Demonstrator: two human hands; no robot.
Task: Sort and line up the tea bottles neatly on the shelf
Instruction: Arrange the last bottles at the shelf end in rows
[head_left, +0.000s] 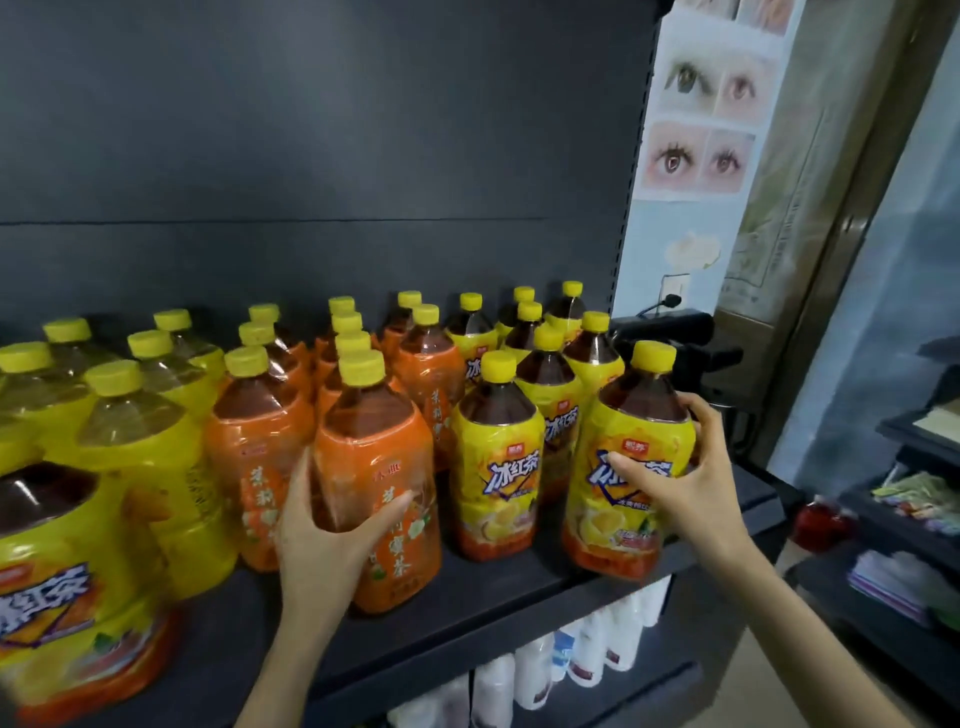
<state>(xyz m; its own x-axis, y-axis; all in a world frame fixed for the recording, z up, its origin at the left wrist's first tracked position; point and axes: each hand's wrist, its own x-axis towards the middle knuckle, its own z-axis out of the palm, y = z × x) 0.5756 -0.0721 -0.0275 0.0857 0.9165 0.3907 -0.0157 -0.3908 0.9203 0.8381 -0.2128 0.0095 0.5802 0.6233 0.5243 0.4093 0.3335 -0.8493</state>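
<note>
The shelf (483, 603) is carrying the tea bottles in rows running from its back panel (311, 156) toward its front edge.

The left hand (322, 535) is gripping the orange-label bottle (379, 457) at the front of the orange rows. The thumb is lying across the label face and the fingers are wrapping round the left side. This bottle is standing upright, set back a little from the front edge, with a strip of bare shelf showing in front of its base.

The right hand (696, 488) is gripping the yellow-label bottle (639, 431) from its right side, with the thumb across the label and the fingers curling over the shoulder. This bottle is standing just beside the front edge, near the right end of the shelf. Bare shelf is showing between it and the right-hand corner.

The two hands are working well apart, each clamped on its own bottle.

A second yellow-label bottle (496, 467) is standing between the two held bottles, with narrow gaps on both sides. Behind it, more dark-tea bottles with yellow caps are crowding toward the back-right corner.

Pale-liquid bottles (140, 441) are filling the left part of the shelf, packed close together. A large bottle (78, 571) is showing at the front-left, nearest the camera; whether it is resting on the shelf cannot be told.

White packs (587, 649) are sitting below the shelf.
</note>
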